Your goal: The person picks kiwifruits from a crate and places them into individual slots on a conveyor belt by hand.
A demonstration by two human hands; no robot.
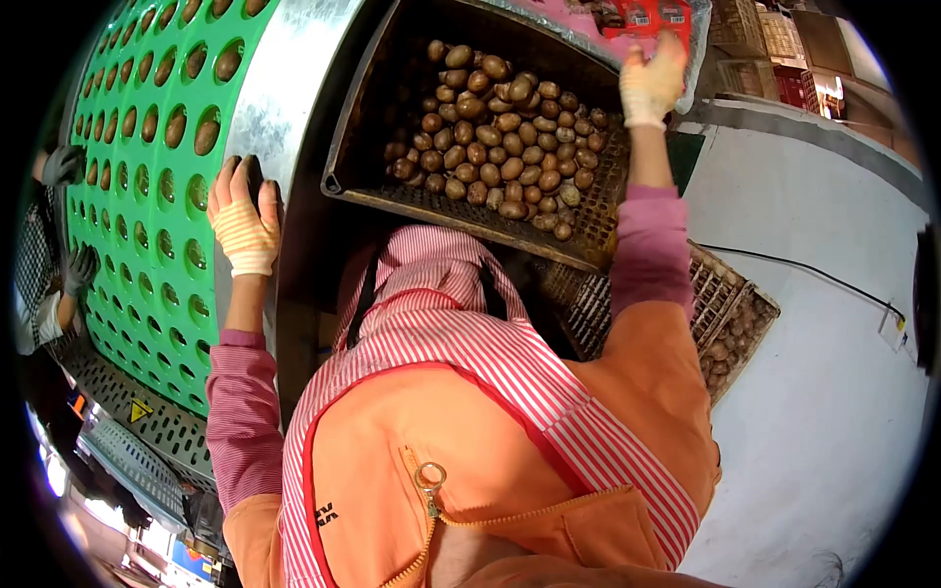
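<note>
My left hand [245, 218], in a striped glove with bare fingertips, rests on the metal rim [284, 88] beside the green perforated tray [176, 211]. Its fingers are apart and hold nothing. Round brown items [208, 132] sit in many of the tray's upper holes. My right hand [652, 83], in a pale glove, is raised over the right corner of a dark crate [608, 201], near a pink and red package [676, 15]. Whether its fingers hold anything is unclear. Many brown round items [510, 142] lie heaped in the crate.
At the far left, a co-worker's gloved hands [65, 165] rest at the green tray's edge. A second crate [730, 318] with brown items stands at lower right, by a pale surface [814, 392] crossed by a black cable [794, 257]. More crates [740, 27] stand at upper right.
</note>
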